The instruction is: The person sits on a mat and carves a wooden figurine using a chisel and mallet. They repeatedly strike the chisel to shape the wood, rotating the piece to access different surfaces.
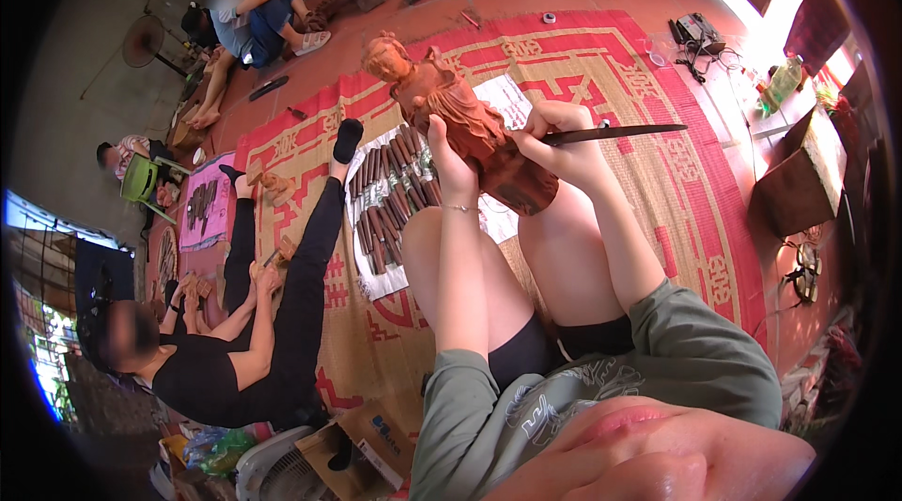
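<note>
A reddish-brown carved wooden figurine (453, 111) in draped robes leans over my lap, its head toward the upper left. My left hand (455, 161) is closed around its left side, steadying it. In my right hand (566, 146) I grip a carving tool (628, 133), whose long dark tapered shaft sticks out to the right. The fingers hide its other end, close against the figurine's side. Beyond my left knee, carving chisels (381, 205) with brown handles lie in rows on a white cloth (383, 287).
A red and tan patterned mat (691, 219) spreads under me. At left, a person in black (211, 374) sits working on a small carving. A wooden box (799, 177) and a green bottle (782, 85) stand at right. A cardboard box (352, 454) sits at lower left.
</note>
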Tool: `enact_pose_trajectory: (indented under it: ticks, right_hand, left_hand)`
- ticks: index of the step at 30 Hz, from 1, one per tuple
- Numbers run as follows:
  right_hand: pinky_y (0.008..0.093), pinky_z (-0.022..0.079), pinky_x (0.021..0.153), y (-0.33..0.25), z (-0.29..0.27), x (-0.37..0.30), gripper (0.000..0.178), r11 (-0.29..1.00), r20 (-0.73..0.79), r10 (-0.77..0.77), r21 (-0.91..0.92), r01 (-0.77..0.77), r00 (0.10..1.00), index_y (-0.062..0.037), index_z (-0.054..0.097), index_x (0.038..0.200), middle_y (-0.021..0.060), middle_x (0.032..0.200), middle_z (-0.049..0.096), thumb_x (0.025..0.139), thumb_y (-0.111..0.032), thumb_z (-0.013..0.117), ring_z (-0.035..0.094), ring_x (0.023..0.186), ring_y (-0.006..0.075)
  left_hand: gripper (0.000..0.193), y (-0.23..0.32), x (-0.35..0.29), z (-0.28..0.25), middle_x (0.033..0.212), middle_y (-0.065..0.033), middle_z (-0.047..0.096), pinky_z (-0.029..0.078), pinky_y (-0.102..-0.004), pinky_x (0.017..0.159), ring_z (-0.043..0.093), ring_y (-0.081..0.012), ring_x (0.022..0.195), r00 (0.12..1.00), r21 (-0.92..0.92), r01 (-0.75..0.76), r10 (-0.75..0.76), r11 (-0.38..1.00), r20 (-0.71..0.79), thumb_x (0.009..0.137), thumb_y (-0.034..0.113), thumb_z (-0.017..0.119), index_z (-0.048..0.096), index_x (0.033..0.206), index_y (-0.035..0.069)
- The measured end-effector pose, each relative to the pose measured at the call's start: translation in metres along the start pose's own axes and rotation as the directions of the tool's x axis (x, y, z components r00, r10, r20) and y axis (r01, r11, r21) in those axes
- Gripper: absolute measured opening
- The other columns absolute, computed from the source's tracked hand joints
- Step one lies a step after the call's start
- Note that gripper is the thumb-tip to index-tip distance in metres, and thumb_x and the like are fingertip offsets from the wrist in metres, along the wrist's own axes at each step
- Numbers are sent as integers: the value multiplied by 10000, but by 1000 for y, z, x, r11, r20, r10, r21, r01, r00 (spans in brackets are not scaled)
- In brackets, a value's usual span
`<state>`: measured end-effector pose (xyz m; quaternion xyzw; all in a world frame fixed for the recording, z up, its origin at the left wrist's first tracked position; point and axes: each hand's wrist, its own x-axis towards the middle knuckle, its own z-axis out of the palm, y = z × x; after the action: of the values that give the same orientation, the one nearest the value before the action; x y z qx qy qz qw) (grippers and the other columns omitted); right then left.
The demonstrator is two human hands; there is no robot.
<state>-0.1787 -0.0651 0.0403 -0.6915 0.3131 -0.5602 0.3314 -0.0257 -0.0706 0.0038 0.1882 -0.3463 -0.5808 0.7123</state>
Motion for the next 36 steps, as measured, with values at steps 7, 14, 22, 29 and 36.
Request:
enact_pose_trajectory:
  ticks: [7, 14, 22, 29, 36]
  right_hand:
    - [273, 292, 437, 1, 0, 0, 257, 998, 8, 32, 45, -32, 999, 10, 364, 561, 41, 509, 367, 649, 1, 605, 352, 482, 89]
    - [275, 283, 441, -1, 4, 1, 248, 1000, -20, -7, 8, 8, 1000, 9, 366, 557, 42, 503, 362, 644, 7, 598, 335, 483, 90]
    - [277, 297, 445, 0, 4, -1, 235, 999, -31, 35, 40, -34, 999, 10, 372, 565, 54, 507, 374, 638, 7, 596, 347, 487, 97]
    - [277, 328, 456, -1, -6, 0, 231, 999, 30, -1, -40, 2, 1000, 12, 381, 572, 59, 519, 408, 645, -1, 600, 400, 500, 103]
    - [273, 325, 460, 2, -4, 0, 238, 996, 86, -13, -85, 21, 996, 15, 394, 574, 58, 521, 420, 666, -14, 611, 404, 508, 101]
  left_hand:
    - [684, 0, 0, -1, 961, -151, 591, 489, -363, 787, 593, -254, 874, 1000, 24, -13, 13, 1000, 18, 876, 615, 391, 466, 1151, -7]
    - [709, 0, -1, -1, 938, -173, 593, 495, -366, 763, 595, -266, 850, 1000, 59, -18, 20, 998, -24, 870, 632, 382, 453, 1162, -11]
    - [701, 1, -1, -1, 944, -173, 592, 489, -373, 777, 593, -271, 858, 1000, 39, -12, 12, 999, -4, 877, 621, 379, 449, 1173, -11]
    - [708, -1, 2, -3, 969, -178, 583, 491, -375, 784, 592, -276, 869, 998, 59, -50, 53, 997, -46, 874, 625, 383, 441, 1178, -12]
    - [729, -3, 0, -7, 972, -181, 577, 496, -375, 777, 592, -272, 871, 998, 99, -46, 50, 994, -32, 865, 642, 373, 431, 1188, -8]
